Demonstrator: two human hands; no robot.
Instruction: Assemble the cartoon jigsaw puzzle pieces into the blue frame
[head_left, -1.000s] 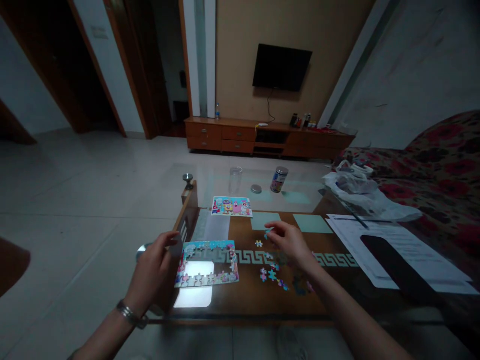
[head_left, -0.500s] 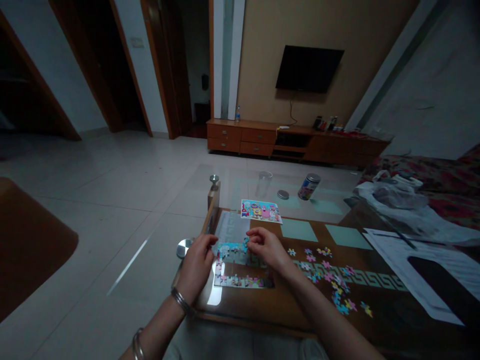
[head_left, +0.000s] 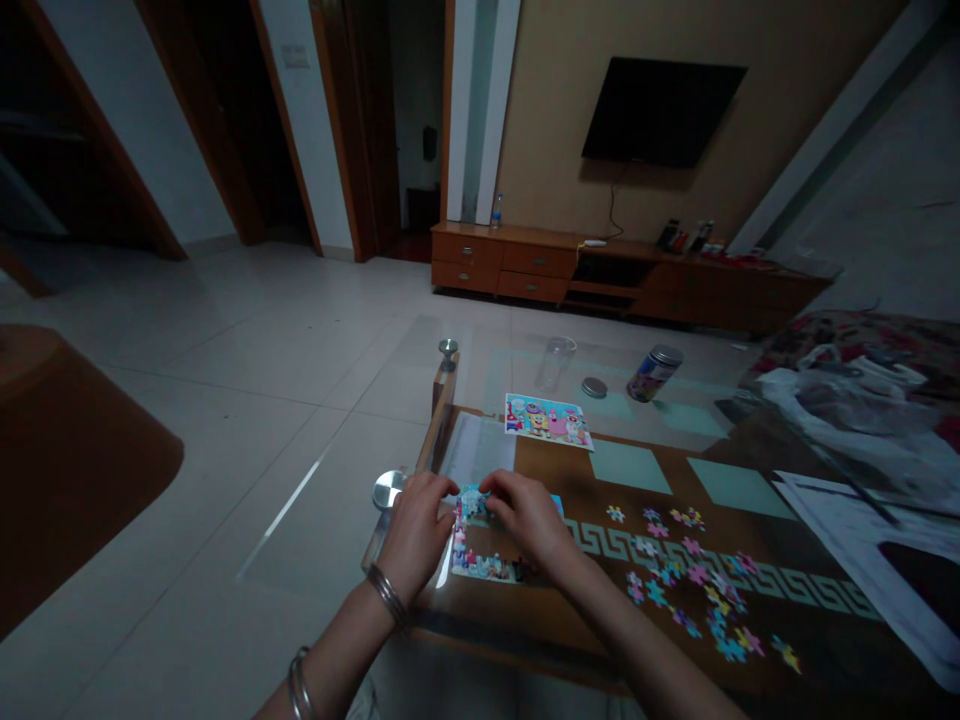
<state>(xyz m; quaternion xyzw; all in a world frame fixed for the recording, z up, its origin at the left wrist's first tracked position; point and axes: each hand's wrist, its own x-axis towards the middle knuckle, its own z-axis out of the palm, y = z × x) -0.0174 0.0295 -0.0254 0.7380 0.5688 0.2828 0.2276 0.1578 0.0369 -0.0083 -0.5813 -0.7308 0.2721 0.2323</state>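
Head view: partial jigsaw [head_left: 487, 566] on glass-topped table [head_left: 525, 622]; left hand [head_left: 418, 522] and right hand [head_left: 529, 515] curled at its far left corner (any pinch unclear). Probably light, stiff card; grasp by edges.

Left hand [head_left: 420, 528], right hand [head_left: 531, 518] at partial jigsaw [head_left: 484, 566], loose pieces [head_left: 697, 574] nearby

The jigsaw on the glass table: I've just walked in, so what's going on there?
A person's left hand and right hand are at the far left corner of a partly joined jigsaw; whether either grips a piece is unclear. Its left and near edges show joined pieces, with the table visible inside. Loose pieces lie to the right, a picture card beyond.
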